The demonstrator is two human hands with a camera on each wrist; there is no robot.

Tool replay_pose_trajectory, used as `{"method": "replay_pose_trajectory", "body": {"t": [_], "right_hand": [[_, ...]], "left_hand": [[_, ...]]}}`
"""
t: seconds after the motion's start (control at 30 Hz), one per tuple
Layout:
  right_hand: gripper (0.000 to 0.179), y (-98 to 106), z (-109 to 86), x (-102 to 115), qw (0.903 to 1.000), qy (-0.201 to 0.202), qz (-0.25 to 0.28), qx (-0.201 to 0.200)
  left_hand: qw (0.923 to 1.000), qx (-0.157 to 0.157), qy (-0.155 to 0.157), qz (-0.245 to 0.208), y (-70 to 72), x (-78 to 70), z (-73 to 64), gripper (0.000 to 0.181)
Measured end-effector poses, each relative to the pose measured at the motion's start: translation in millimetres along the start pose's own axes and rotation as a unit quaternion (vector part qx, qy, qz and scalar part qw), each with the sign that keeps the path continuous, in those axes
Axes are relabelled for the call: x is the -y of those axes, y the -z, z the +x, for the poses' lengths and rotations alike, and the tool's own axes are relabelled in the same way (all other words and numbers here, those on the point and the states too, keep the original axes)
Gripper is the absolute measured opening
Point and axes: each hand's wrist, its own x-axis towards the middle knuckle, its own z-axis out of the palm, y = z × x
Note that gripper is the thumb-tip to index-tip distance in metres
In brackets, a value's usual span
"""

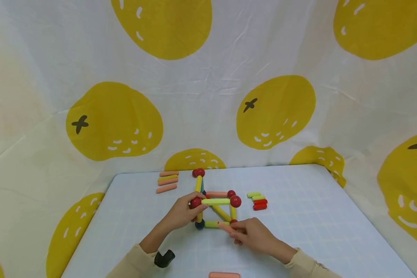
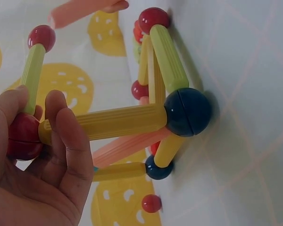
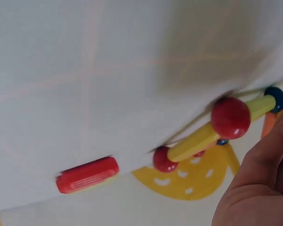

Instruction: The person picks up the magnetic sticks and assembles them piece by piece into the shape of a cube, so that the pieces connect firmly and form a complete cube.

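Observation:
Ball-and-rod construction pieces stand joined as a frame, with a navy ball (image 2: 188, 112) at a lower corner. My left hand (image 1: 180, 213) grips a red ball (image 2: 26, 136) at the frame's upper corner, with fingers around the end of an upright yellow rod (image 2: 122, 121). From that ball a light-green rod (image 1: 216, 201) runs across to another red ball (image 1: 235, 201). My right hand (image 1: 255, 234) pinches a salmon rod (image 1: 226, 227) in front of the lower light-green rod. In the left wrist view, that salmon rod's end is apart from the upper red ball.
Several salmon and yellow rods (image 1: 166, 188) lie at the back left. Short green and red rods (image 1: 260, 207) lie right of the frame. One salmon rod (image 1: 224, 275) is at the near edge. A fruit-patterned curtain (image 1: 208, 116) hangs behind the table (image 1: 316, 216).

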Motion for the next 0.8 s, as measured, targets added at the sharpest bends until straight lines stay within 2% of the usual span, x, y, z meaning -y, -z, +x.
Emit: {"method": "replay_pose_trajectory", "body": {"t": [0.07, 0.2, 0.43, 0.8], "right_hand": [[0.034, 4.4, -0.8, -7.2, 0.9991, -0.029, 0.027, -0.013], [0.039, 7.8, -1.4, -17.7, 0.9968, -0.059, 0.045, -0.031], [0.044, 8.4, -1.4, -23.0, 0.9929, -0.078, 0.070, -0.056], [0.045, 11.0, -0.7, -19.9, 0.9898, -0.093, 0.087, -0.065]], "left_hand": [[1.0000, 0.000, 0.001, 0.002, 0.4, 0.3, 0.0, 0.031], [1.0000, 0.000, 0.001, 0.001, 0.6, 0.8, 0.1, 0.032], [1.0000, 0.002, -0.001, -0.007, 0.4, 1.4, -0.4, 0.031], [1.0000, 0.001, -0.001, -0.006, -0.2, 1.1, 0.1, 0.027]]}}
